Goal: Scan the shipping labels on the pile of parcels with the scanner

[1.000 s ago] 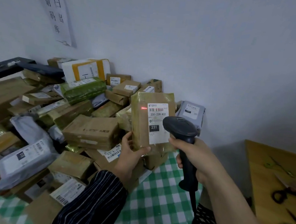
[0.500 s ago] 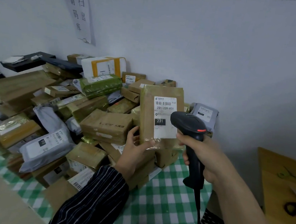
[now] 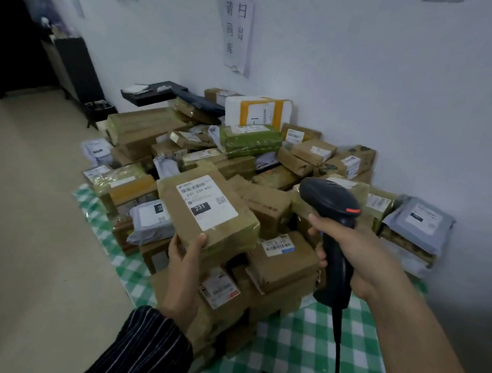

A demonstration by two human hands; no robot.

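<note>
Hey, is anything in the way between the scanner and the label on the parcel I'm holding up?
Nothing visible. Only open air separates the scanner in the right hand from the label on the parcel the left hand holds; the pile lies behind and below.

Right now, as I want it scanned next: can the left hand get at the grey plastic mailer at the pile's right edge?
Probably not: the left hand grips the brown taped parcel, and the right hand with the black scanner stands between it and the grey plastic mailer.
</note>
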